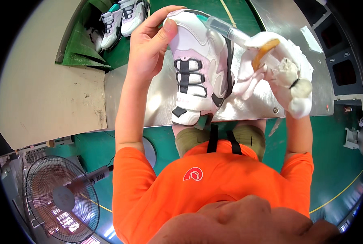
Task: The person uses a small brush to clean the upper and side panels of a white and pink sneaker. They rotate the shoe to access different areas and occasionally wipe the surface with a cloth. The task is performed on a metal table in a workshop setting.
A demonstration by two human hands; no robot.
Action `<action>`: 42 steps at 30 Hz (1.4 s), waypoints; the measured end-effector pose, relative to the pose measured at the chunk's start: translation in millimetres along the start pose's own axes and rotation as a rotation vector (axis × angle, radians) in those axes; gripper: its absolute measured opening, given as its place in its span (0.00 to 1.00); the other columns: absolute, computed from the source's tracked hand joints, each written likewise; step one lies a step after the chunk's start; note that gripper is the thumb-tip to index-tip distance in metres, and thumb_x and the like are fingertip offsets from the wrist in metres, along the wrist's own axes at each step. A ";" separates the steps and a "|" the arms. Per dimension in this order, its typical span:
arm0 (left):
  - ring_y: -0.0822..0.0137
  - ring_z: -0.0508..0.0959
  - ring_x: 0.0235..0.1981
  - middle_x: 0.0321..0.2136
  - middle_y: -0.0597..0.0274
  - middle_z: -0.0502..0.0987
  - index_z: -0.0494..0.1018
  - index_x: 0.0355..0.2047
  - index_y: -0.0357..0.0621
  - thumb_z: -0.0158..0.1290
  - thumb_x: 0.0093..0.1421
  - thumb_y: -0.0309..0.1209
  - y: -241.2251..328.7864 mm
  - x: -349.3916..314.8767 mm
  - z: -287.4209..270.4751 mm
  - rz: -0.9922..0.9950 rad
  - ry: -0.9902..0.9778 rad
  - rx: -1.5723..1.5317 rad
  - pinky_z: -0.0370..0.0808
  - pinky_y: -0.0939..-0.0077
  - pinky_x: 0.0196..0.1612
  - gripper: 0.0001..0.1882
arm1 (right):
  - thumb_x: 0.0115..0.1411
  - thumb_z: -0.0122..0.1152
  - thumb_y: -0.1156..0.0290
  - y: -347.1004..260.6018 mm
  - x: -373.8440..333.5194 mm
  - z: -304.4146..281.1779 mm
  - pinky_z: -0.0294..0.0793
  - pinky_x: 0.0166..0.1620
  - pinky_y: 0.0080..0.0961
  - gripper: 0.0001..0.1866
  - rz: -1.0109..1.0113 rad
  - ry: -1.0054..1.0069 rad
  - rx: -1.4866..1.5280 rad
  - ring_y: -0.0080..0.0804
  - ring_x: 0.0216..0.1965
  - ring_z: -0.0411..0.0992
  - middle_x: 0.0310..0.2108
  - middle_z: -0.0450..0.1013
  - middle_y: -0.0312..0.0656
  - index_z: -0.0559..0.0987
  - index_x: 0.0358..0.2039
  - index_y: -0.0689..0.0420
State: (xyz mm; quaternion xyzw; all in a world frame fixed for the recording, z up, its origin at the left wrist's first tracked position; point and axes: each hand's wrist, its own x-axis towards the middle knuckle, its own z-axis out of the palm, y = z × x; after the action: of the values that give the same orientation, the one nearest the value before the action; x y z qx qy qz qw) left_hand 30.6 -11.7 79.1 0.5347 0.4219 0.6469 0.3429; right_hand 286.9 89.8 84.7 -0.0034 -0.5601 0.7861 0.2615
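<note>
A white and pale pink sneaker (pixel 191 44) with black lacing loops hangs over the metal table edge, toe away from me, tongue toward me. My left hand (pixel 146 51), bare, is closed around its toe end, thumb on the upper. My right hand (pixel 297 57), in a white glove, grips a clear syringe (pixel 226 30). The syringe's front end meets the teal patch at the toe's right side; whether it touches the shoe I cannot tell. A tan band (pixel 265 53) crosses by the gloved fingers. Whitish wrapping with a black tie (pixel 294 83) covers the syringe's rear end.
More sneakers (pixel 122 20) sit at the far left by a green flap (pixel 81 49) on a green belt (pixel 244 16). The metal table (pixel 157 101) lies before me, a tan board (pixel 59 97) at its left. A standing fan (pixel 63 199) is at lower left.
</note>
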 end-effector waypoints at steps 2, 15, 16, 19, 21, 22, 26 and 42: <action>0.67 0.76 0.47 0.47 0.56 0.76 0.66 0.56 0.32 0.51 0.66 0.36 -6.6 -5.2 -6.2 -0.018 0.094 -0.040 0.71 0.73 0.51 0.24 | 0.35 0.69 0.62 8.5 7.2 0.8 0.80 0.37 0.32 0.45 0.024 -0.002 0.012 0.47 0.37 0.78 0.36 0.73 0.56 0.66 0.53 0.72; 0.68 0.77 0.44 0.42 0.58 0.77 0.71 0.47 0.33 0.49 0.67 0.39 -58.1 -21.5 -51.5 -0.257 0.545 -0.369 0.75 0.73 0.46 0.19 | 0.53 0.59 0.66 58.7 27.2 -17.0 0.81 0.36 0.35 0.31 0.150 0.051 0.165 0.50 0.36 0.78 0.36 0.73 0.57 0.66 0.54 0.71; 0.67 0.77 0.44 0.43 0.57 0.77 0.70 0.48 0.32 0.48 0.67 0.39 -61.6 -22.4 -54.1 -0.283 0.582 -0.388 0.75 0.72 0.47 0.20 | 0.55 0.57 0.68 60.7 23.2 -20.4 0.81 0.35 0.36 0.28 0.167 0.063 0.179 0.50 0.35 0.78 0.36 0.73 0.57 0.66 0.54 0.71; 0.67 0.77 0.44 0.44 0.57 0.76 0.69 0.49 0.33 0.48 0.67 0.41 -69.5 -29.0 -53.6 -0.365 0.612 -0.443 0.75 0.71 0.47 0.21 | 0.60 0.52 0.73 64.6 18.6 -25.9 0.81 0.33 0.38 0.22 0.214 0.067 0.227 0.52 0.35 0.78 0.35 0.73 0.58 0.67 0.53 0.72; 0.66 0.76 0.44 0.44 0.57 0.75 0.68 0.51 0.33 0.46 0.68 0.43 -73.3 -30.7 -58.3 -0.401 0.595 -0.411 0.75 0.71 0.47 0.23 | 0.60 0.52 0.73 65.9 17.9 -27.5 0.81 0.33 0.39 0.21 0.248 0.078 0.252 0.53 0.34 0.78 0.34 0.73 0.59 0.67 0.52 0.73; 0.66 0.76 0.44 0.45 0.56 0.75 0.68 0.51 0.33 0.46 0.68 0.43 -74.8 -31.1 -59.0 -0.413 0.592 -0.423 0.75 0.70 0.47 0.24 | 0.58 0.55 0.72 66.5 16.3 -27.7 0.82 0.33 0.39 0.24 0.264 0.091 0.271 0.53 0.34 0.78 0.34 0.73 0.59 0.67 0.51 0.74; 0.65 0.76 0.46 0.48 0.54 0.74 0.66 0.53 0.31 0.44 0.68 0.46 -77.7 -30.1 -60.8 -0.449 0.582 -0.411 0.76 0.71 0.47 0.27 | 0.40 0.65 0.66 65.8 11.3 -33.5 0.82 0.35 0.39 0.40 0.308 0.118 0.256 0.54 0.35 0.78 0.35 0.73 0.59 0.65 0.52 0.77; 0.59 0.80 0.44 0.44 0.52 0.78 0.70 0.50 0.35 0.46 0.66 0.49 -82.4 -27.9 -57.2 -0.501 0.701 -0.339 0.77 0.64 0.47 0.27 | 0.40 0.70 0.58 72.9 -7.4 -45.2 0.82 0.38 0.46 0.47 0.223 0.161 0.306 0.55 0.35 0.77 0.42 0.70 0.67 0.63 0.51 0.83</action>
State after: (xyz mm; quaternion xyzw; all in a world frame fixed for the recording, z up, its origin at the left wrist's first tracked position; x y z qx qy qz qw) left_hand -20.7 -13.2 -11.4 0.1017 0.5169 0.7458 0.4079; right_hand 277.1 109.2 1.5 -0.0884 -0.4076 0.8833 0.2141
